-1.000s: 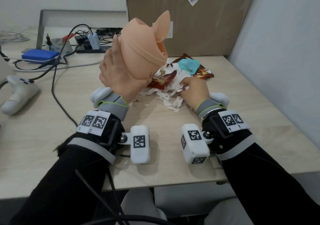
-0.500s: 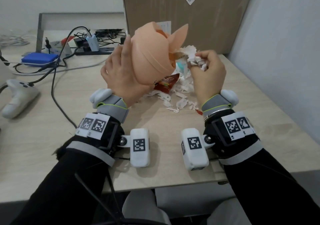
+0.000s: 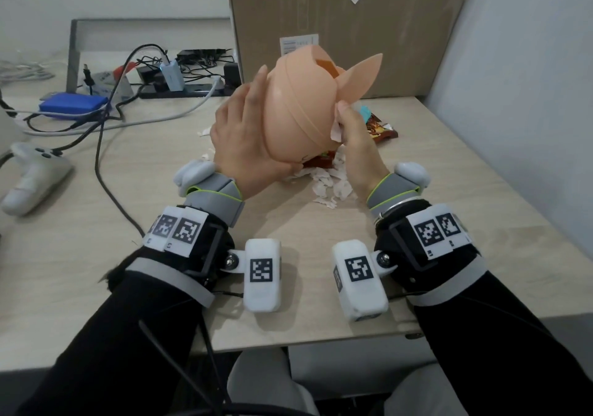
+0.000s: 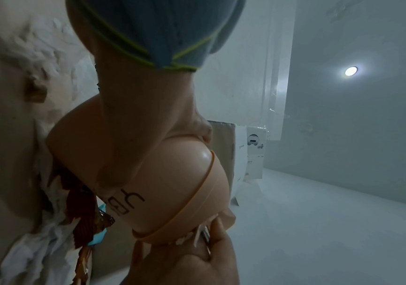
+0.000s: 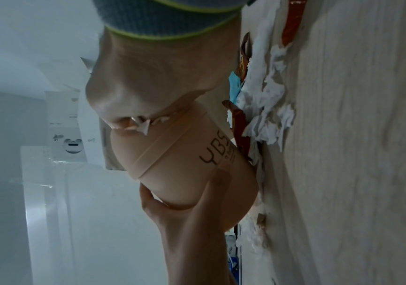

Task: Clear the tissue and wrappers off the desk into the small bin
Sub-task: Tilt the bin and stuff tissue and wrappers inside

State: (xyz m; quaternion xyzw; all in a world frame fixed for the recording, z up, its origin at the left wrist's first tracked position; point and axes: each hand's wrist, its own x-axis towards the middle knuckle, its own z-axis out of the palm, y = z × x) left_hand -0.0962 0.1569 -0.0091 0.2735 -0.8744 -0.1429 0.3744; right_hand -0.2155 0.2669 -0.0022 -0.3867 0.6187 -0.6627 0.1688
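My left hand (image 3: 244, 140) grips the small peach bin (image 3: 301, 107) from the left and holds it tilted above the desk, its ear-shaped lid flap raised to the right. My right hand (image 3: 353, 136) pinches white tissue scraps (image 3: 335, 132) against the bin's right side, just below the rim. The right wrist view shows those scraps (image 5: 145, 125) between the fingers and the bin (image 5: 184, 164). Torn tissue (image 3: 330, 184) lies on the desk beneath. A red wrapper (image 3: 321, 160), a brown wrapper (image 3: 380, 130) and a teal wrapper (image 3: 365, 114) lie with it, partly hidden by the bin and my right hand.
A large cardboard box (image 3: 337, 24) stands behind the litter, and a grey partition (image 3: 513, 95) runs along the desk's right side. Cables (image 3: 106, 146), a blue box (image 3: 73, 106), a power strip (image 3: 179, 90) and a white controller (image 3: 32, 175) are on the left.
My right hand picked tissue up from the pile and lifted it to the bin, and now sits at the bin's side. The left hand moved the bin right and tilted it more.
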